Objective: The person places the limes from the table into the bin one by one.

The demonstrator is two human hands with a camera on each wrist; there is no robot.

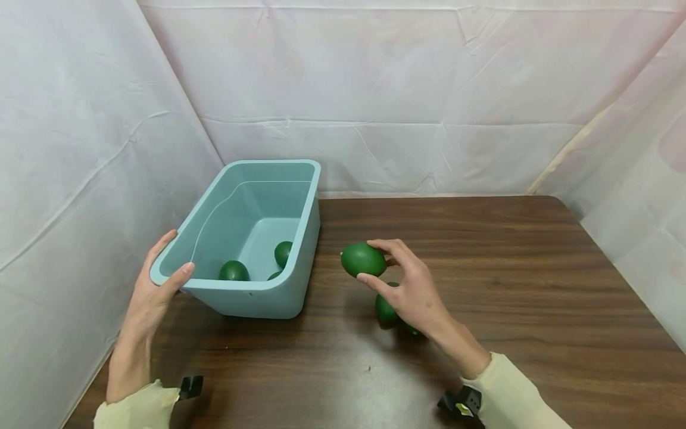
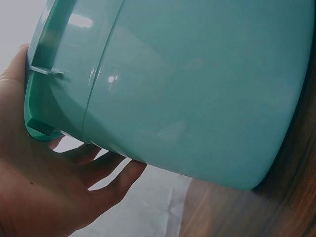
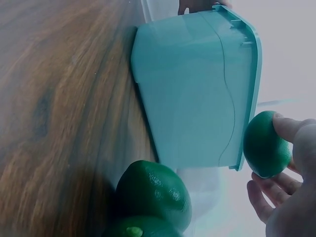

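A teal plastic bin [image 1: 300,238] stands on the left of the brown wooden table [image 1: 509,268]. My left hand [image 1: 170,262] grips its near left corner, thumb over the rim; in the left wrist view the palm [image 2: 44,187] and fingers curl under the rim of the bin [image 2: 187,89]. My right hand [image 1: 370,260] holds a smooth green fruit [image 1: 363,260] above the table, just right of the bin. In the right wrist view that fruit [image 3: 264,143] sits in my fingertips [image 3: 291,128] next to the bin's wall [image 3: 197,89]. Three green fruits [image 1: 233,271] lie inside the bin.
Two more green fruits [image 1: 384,310] lie on the table under my right hand, one [image 3: 155,190] large in the right wrist view. White cloth walls [image 1: 375,89] close in the back and both sides. The table's right half [image 1: 563,310] is bare wood.
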